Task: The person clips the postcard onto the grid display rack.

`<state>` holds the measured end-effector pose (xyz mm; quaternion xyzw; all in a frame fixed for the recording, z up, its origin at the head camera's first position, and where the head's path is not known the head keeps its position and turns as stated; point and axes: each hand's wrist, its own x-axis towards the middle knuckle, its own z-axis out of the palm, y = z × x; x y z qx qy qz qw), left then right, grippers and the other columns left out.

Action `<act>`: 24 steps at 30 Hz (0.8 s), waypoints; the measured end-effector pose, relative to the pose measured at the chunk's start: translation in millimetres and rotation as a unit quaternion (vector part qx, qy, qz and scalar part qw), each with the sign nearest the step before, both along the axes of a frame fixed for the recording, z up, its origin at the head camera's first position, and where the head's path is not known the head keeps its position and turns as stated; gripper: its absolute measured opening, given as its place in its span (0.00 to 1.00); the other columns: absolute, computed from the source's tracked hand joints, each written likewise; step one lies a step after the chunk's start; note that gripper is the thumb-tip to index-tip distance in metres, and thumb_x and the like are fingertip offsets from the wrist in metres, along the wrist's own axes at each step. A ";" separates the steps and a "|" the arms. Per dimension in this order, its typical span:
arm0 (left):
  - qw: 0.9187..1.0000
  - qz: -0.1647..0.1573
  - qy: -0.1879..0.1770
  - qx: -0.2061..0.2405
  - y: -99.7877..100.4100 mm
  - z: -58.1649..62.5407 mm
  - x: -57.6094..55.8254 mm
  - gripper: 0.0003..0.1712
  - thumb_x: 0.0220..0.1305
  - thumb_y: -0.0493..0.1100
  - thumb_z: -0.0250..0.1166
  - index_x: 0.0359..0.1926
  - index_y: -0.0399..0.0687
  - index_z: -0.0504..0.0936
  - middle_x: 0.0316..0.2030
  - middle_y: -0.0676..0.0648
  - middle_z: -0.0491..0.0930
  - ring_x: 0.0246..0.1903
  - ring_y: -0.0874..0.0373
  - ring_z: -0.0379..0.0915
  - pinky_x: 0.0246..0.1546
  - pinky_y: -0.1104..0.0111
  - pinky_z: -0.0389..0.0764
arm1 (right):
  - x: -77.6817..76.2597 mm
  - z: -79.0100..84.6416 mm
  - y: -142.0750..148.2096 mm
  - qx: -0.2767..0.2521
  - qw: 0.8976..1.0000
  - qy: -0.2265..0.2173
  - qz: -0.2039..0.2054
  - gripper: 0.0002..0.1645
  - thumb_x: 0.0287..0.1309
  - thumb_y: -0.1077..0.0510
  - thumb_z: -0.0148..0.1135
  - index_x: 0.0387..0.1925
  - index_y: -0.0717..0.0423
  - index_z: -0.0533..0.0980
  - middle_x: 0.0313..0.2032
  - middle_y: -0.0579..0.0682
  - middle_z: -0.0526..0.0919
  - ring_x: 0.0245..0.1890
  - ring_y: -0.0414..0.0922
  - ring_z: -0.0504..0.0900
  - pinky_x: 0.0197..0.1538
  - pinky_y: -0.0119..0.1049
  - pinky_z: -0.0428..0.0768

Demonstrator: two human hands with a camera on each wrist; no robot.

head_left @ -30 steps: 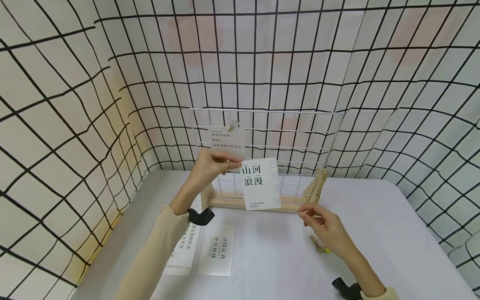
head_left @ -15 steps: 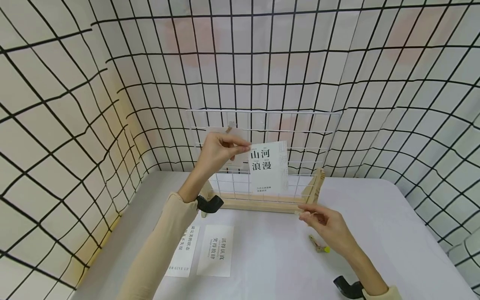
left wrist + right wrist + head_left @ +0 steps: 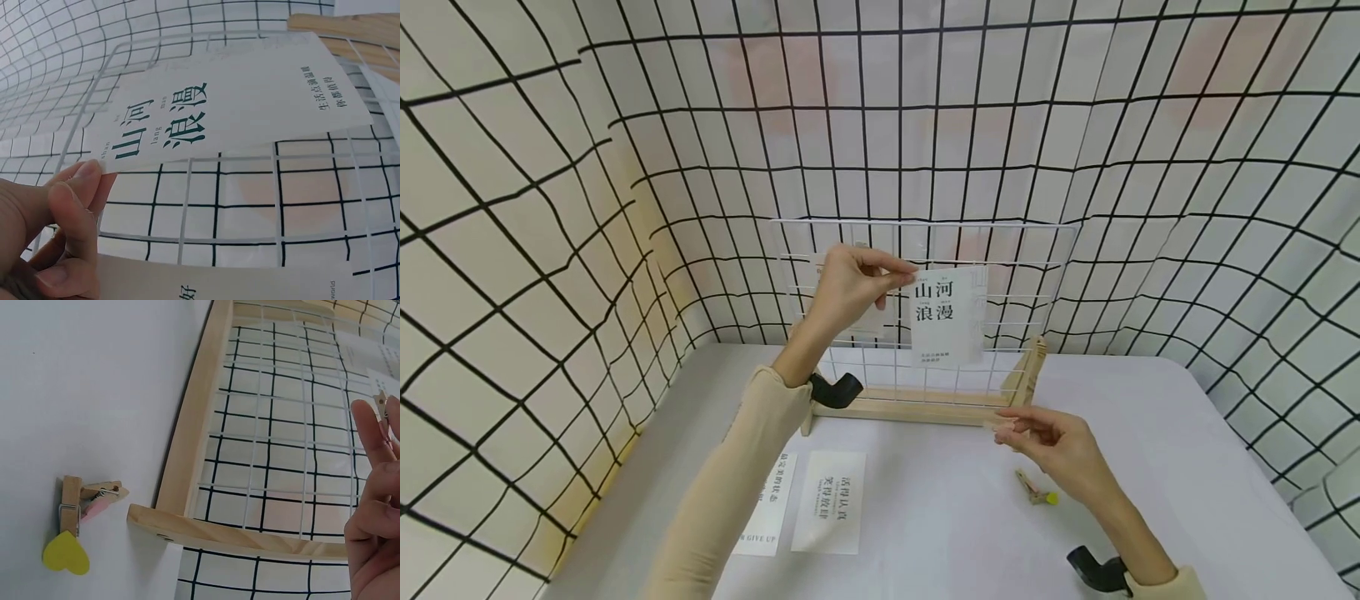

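Note:
My left hand [image 3: 850, 287] pinches the upper left corner of a white card [image 3: 949, 325] with large dark Chinese characters. The card hangs upright in front of a white wire grid rack on a wooden base [image 3: 917, 411]. In the left wrist view, thumb and finger grip the card [image 3: 250, 112] at its corner. My right hand [image 3: 1051, 446] is raised lower down, near the right end of the base. Between its thumb and finger it holds a small wooden clothespin [image 3: 382, 411], partly hidden by the fingers. Another card [image 3: 237, 281] is on the rack behind my left hand.
Two printed cards lie on the white table: a middle card [image 3: 829, 502] and a left card [image 3: 769, 508], partly under my left forearm. Two loose clothespins [image 3: 70, 503], one with a yellow heart [image 3: 65, 552], lie near the rack's right foot [image 3: 156, 522]. Black-gridded cloth surrounds the table.
My left hand has lifted the card up and to the right, from low over the wooden base to in front of the wire grid. My right hand has stayed nearly in place with the clothespin.

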<state>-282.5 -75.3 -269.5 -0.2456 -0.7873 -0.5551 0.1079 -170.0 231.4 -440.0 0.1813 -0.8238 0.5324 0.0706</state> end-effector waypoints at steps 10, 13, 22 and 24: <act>0.999 0.028 0.044 -0.003 13.5 5.1 1.8 0.05 0.62 0.33 0.73 0.39 0.38 0.92 0.36 0.39 0.91 0.07 0.52 0.70 0.11 0.75 0.55 | -6.1 12.1 -3.0 0.037 0.999 0.007 -0.031 0.11 0.59 0.58 0.75 0.45 0.52 0.88 0.23 0.43 0.82 0.18 0.35 0.65 0.19 0.31 0.65; 0.997 0.046 0.056 -0.016 17.5 5.2 2.2 0.05 0.63 0.32 0.73 0.39 0.38 0.92 0.39 0.38 0.91 0.07 0.53 0.70 0.11 0.75 0.56 | -10.0 15.2 -3.5 0.037 0.999 0.022 -0.022 0.14 0.62 0.60 0.72 0.50 0.53 0.87 0.27 0.44 0.83 0.20 0.37 0.65 0.19 0.31 0.66; 0.990 0.093 0.096 -0.052 26.0 4.5 4.2 0.05 0.64 0.33 0.72 0.39 0.39 0.92 0.40 0.40 0.91 0.09 0.52 0.73 0.11 0.76 0.63 | -23.3 38.3 -0.6 0.048 0.995 0.077 -0.043 0.11 0.59 0.62 0.75 0.44 0.50 0.89 0.30 0.42 0.89 0.20 0.38 0.67 0.22 0.32 0.66; 0.986 0.102 0.116 -0.059 27.7 3.7 4.8 0.04 0.64 0.33 0.72 0.39 0.39 0.92 0.39 0.40 0.91 0.08 0.57 0.71 0.11 0.76 0.65 | -26.7 45.5 -0.1 0.050 0.994 0.085 -0.052 0.10 0.58 0.62 0.76 0.42 0.51 0.88 0.33 0.45 0.91 0.22 0.36 0.73 0.24 0.31 0.69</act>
